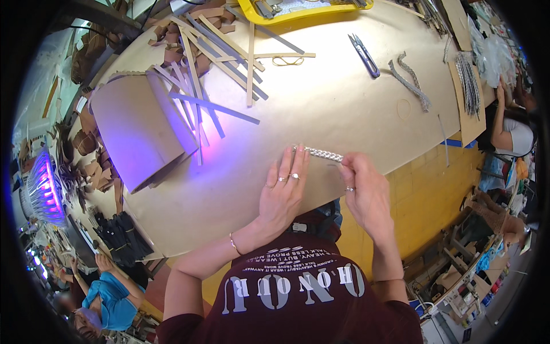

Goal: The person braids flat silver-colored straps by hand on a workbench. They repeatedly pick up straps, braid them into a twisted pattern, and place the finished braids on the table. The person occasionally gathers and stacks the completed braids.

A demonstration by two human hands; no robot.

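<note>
A short silver-grey braided strip [323, 153] lies on the tabletop near its front edge. My left hand [285, 186] rests flat with fingers stretched out, its fingertips pressing on the strip's left end. At the other end, the thumb and fingers of my right hand [366, 189] are closed in a pinch on the braid. What lies beneath the left fingertips is hidden. Farther off to the right are two loose braided pieces [411, 86] and a pair of dark-handled thread snips [365, 56].
A curved tan sheet [134, 132] stands at left beside scattered narrow strips [215, 109]. Along the far edge sits a yellow tray [309, 16]; a rubber band [288, 61] lies before it. At right, a cardboard piece [455, 94] carries a braid bundle [468, 86]. Other people work nearby.
</note>
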